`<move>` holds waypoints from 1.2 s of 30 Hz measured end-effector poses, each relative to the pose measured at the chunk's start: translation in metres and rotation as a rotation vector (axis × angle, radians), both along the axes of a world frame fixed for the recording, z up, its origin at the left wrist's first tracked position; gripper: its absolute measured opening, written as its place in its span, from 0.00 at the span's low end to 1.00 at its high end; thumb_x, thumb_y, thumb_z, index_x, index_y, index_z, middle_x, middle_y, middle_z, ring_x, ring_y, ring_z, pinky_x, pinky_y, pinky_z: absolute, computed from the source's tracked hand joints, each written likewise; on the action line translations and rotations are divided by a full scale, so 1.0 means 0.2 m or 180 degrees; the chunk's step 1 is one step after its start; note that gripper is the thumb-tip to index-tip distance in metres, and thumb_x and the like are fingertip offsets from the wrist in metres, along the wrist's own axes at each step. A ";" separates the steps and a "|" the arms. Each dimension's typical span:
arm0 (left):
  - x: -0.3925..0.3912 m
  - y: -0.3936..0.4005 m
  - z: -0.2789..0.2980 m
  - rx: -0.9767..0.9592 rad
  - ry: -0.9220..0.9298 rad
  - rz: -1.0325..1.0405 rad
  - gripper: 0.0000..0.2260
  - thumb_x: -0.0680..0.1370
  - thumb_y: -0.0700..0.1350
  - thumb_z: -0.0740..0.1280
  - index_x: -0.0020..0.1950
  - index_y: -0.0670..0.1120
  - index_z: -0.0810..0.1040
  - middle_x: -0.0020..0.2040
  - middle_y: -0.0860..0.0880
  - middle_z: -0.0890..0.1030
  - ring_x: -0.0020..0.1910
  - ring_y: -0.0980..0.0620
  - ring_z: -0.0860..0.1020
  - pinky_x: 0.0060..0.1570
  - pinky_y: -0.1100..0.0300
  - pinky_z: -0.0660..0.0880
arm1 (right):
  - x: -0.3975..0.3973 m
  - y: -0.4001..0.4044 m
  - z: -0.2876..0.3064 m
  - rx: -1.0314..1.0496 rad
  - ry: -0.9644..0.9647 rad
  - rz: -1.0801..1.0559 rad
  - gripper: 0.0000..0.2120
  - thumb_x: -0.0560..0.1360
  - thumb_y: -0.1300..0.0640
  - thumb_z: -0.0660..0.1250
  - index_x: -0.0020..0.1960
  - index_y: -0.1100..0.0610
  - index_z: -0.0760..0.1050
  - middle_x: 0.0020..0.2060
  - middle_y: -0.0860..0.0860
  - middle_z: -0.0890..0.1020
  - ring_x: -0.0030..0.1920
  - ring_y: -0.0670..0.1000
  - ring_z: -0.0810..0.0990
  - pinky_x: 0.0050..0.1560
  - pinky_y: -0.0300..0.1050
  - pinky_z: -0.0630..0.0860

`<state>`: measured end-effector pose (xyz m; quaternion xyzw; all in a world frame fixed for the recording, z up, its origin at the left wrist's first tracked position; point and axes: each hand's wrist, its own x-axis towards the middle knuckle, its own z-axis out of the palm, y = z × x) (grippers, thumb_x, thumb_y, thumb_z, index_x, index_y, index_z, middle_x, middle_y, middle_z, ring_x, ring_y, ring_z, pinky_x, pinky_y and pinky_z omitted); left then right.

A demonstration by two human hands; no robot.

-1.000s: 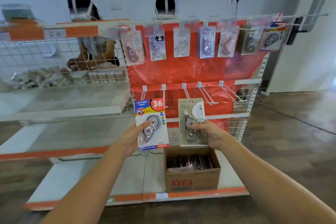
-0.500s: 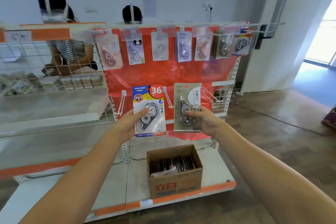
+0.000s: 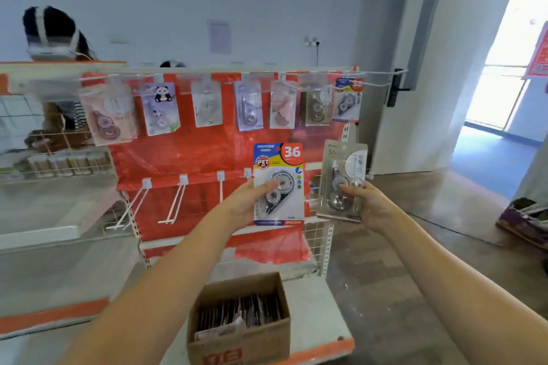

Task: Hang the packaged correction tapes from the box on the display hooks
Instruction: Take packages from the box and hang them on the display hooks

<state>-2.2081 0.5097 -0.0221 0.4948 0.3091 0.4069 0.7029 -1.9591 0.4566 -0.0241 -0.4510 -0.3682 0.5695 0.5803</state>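
My left hand holds a blue, yellow and white correction tape pack marked 36, upright in front of the red back panel. My right hand grips a beige correction tape pack beside the rack's right upright. Both packs hang at the height of the lower row of white display hooks, which carry nothing where visible. The upper hook row carries several hung packs. A cardboard box with more packs standing on edge sits on the bottom shelf below my arms.
A wire basket shelf with small items is to the left. Another person wearing a headset stands behind the rack. A white door and bright doorway lie to the right. A purple box sits on the floor at far right.
Both hands have lifted their packs higher and to the right along the rack. My view has swung rightward, so the box now sits lower and the doorway shows more.
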 end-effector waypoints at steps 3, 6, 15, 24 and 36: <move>0.24 0.08 0.06 0.0037 -0.0057 -0.0114 0.07 0.79 0.38 0.63 0.53 0.45 0.78 0.45 0.47 0.85 0.41 0.50 0.84 0.42 0.55 0.81 | 0.23 0.05 0.05 0.0057 0.0020 -0.0096 0.11 0.72 0.68 0.66 0.53 0.57 0.75 0.34 0.50 0.85 0.32 0.49 0.84 0.30 0.42 0.80; 0.43 0.15 0.11 0.0041 -0.0118 -0.0180 0.07 0.79 0.38 0.62 0.53 0.45 0.78 0.44 0.47 0.85 0.41 0.50 0.84 0.41 0.55 0.81 | 0.44 0.10 0.10 0.0026 0.0021 -0.0098 0.17 0.71 0.67 0.67 0.59 0.58 0.73 0.37 0.52 0.85 0.34 0.51 0.84 0.32 0.44 0.81; 0.82 0.38 0.13 -0.0095 -0.0131 -0.0286 0.08 0.78 0.36 0.63 0.54 0.44 0.78 0.48 0.45 0.84 0.44 0.48 0.83 0.47 0.52 0.80 | 0.82 0.27 0.11 0.0141 0.0136 0.0152 0.26 0.65 0.64 0.68 0.63 0.57 0.72 0.42 0.52 0.85 0.40 0.52 0.85 0.37 0.46 0.82; 0.98 0.66 0.06 -0.0170 -0.0063 -0.0244 0.09 0.79 0.34 0.61 0.54 0.43 0.77 0.45 0.45 0.85 0.41 0.49 0.84 0.42 0.53 0.81 | 0.98 0.57 0.02 0.0107 0.0090 0.0209 0.21 0.65 0.64 0.67 0.58 0.56 0.74 0.42 0.52 0.85 0.39 0.52 0.85 0.38 0.46 0.82; 1.30 1.11 0.11 0.0060 -0.0185 -0.0377 0.08 0.77 0.36 0.63 0.54 0.43 0.78 0.46 0.45 0.85 0.42 0.49 0.84 0.40 0.54 0.81 | 1.26 0.95 0.12 0.0208 0.0012 -0.0030 0.26 0.63 0.62 0.74 0.60 0.60 0.74 0.46 0.56 0.85 0.43 0.55 0.85 0.39 0.48 0.82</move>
